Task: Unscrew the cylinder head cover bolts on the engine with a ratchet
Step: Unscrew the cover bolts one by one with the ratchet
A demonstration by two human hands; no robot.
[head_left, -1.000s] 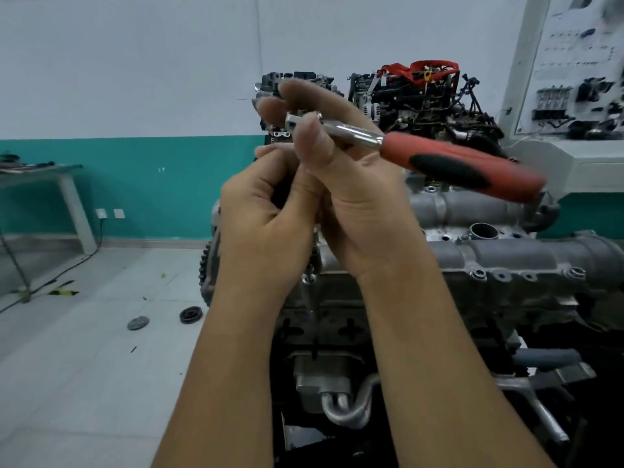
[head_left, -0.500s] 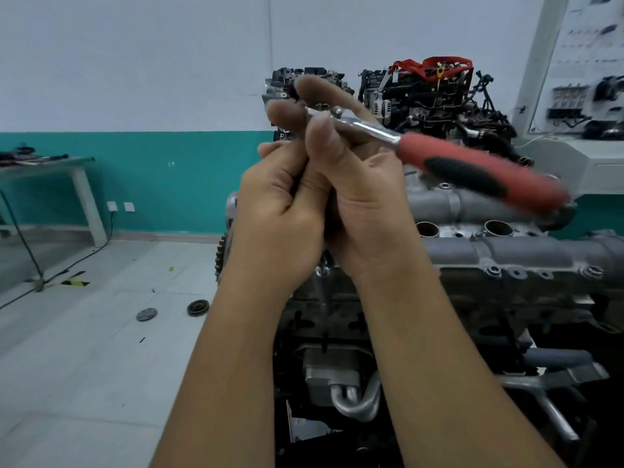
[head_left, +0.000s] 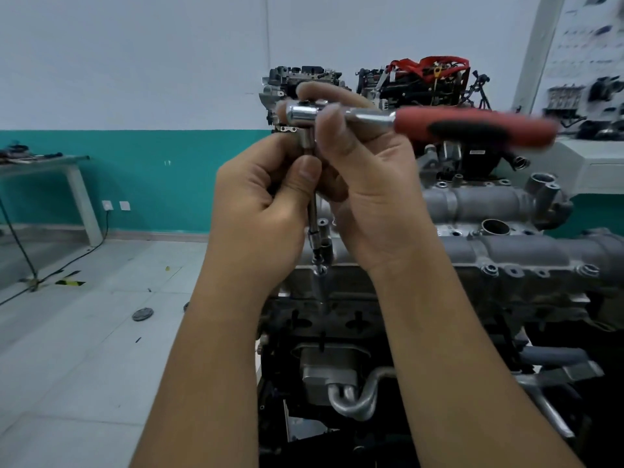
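Gripping the polished metal neck of the red-and-black-handled ratchet (head_left: 388, 125), the right hand (head_left: 374, 197) has its thumb laid over the shaft just behind the chrome head and its fingers curled round from the far side; the handle juts out to the right, blurred. The left hand (head_left: 266, 211) pinches the thin steel extension bar (head_left: 312, 211) hanging straight down from the ratchet head, thumb tip pressed on it just below the head. Between the two palms the bar runs down to a small socket, whose tip meets a bolt (head_left: 320, 270) at the near edge of the grey cast-aluminium cylinder head cover (head_left: 526, 256) of the engine. No writing or brand mark is legible on the tool or engine. Farther back stands a second engine with red straps (head_left: 429, 79), against a white-and-teal wall (head_left: 169, 173).
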